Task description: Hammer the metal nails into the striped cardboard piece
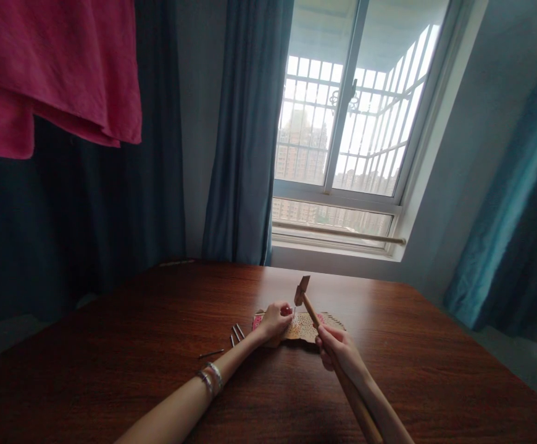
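Note:
A small hammer (302,291) with a long wooden handle is held in my right hand (337,350), its head raised a little above a flat, jagged piece of wood (302,327) full of small holes on the table. My left hand (275,319) rests on the wood's left part, fingers pinched together just under the hammer head, likely on a thin nail that is too small to make out. A pink patch shows under the left hand. Several loose nails (236,334) lie on the table just left of the wood, one more nail (211,354) further left.
The dark wooden table (111,370) stretches wide around the work. Behind it are a barred window (347,135), blue curtains (245,135) on both sides, and a pink cloth (55,68) hanging at the upper left.

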`<action>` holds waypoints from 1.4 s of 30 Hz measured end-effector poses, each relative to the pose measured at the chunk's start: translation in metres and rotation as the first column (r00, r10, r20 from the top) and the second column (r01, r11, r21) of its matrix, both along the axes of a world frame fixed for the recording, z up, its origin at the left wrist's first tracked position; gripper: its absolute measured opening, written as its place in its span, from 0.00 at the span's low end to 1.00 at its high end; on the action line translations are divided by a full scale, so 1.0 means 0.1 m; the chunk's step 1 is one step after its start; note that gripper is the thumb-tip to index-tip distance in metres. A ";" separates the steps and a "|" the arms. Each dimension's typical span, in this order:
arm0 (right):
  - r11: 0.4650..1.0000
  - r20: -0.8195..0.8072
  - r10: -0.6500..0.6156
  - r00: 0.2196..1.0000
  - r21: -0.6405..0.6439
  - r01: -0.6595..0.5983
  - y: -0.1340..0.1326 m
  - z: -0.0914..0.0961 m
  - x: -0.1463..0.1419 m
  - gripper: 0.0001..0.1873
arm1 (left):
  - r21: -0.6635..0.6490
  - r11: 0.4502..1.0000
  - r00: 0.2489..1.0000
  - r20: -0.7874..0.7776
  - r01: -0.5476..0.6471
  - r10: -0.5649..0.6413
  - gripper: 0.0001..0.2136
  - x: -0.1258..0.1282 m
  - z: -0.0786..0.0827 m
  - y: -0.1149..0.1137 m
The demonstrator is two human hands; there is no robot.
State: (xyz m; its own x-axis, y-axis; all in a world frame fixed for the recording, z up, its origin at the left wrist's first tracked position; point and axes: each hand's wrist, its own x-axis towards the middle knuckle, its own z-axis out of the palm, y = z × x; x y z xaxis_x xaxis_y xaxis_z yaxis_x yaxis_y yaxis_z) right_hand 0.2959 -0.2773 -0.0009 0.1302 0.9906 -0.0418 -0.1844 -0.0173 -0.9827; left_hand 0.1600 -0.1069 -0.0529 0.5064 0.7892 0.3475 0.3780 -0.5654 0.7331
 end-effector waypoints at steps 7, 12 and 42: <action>0.999 0.047 0.042 0.998 -0.007 -0.042 -0.01 0.01 -0.01 0.24 | -0.004 1.000 1.000 -0.011 -0.003 0.003 0.08 0.02 -0.07 0.05; 1.000 0.059 0.027 0.998 0.002 -0.027 0.00 0.00 -0.01 0.24 | -0.002 1.000 1.000 0.006 0.021 -0.021 0.09 0.02 -0.10 0.08; 0.999 0.049 0.039 0.998 0.020 -0.040 -0.01 -0.01 -0.02 0.23 | -0.027 0.999 0.998 0.038 0.045 -0.044 0.07 0.02 -0.05 0.05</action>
